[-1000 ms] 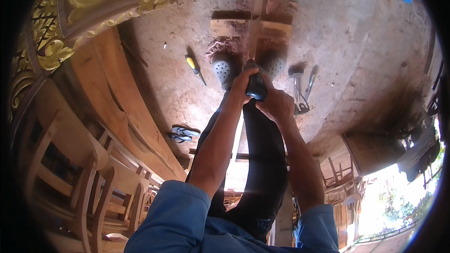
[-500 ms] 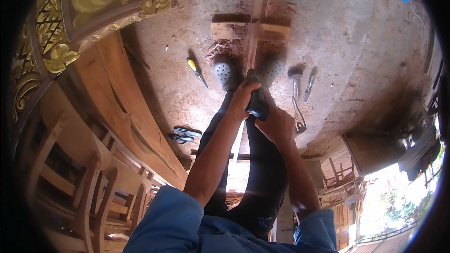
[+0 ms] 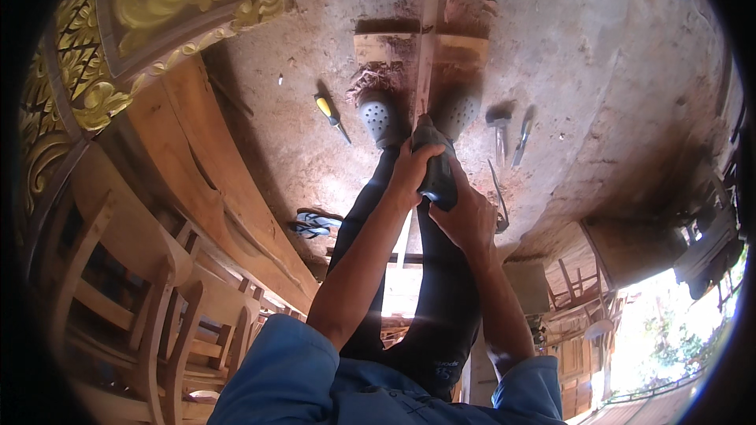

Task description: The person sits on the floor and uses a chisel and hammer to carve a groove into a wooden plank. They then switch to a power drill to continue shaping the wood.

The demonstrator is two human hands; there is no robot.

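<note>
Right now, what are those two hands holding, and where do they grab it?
Both hands grip one dark hand tool over a long wooden strip. The left hand wraps its upper end; the right hand holds its lower end. What kind of tool it is cannot be told.

- A dark, blocky hand tool (image 3: pixel 435 173), about the shape of a small power tool, is gripped from both sides and sits on top of the wooden strip, tilted slightly with its nose pointing away.
- The long narrow wooden strip (image 3: pixel 428 24) runs straight away across the dirt floor, passing over a short wooden board (image 3: pixel 465 51) lying crosswise.
</note>
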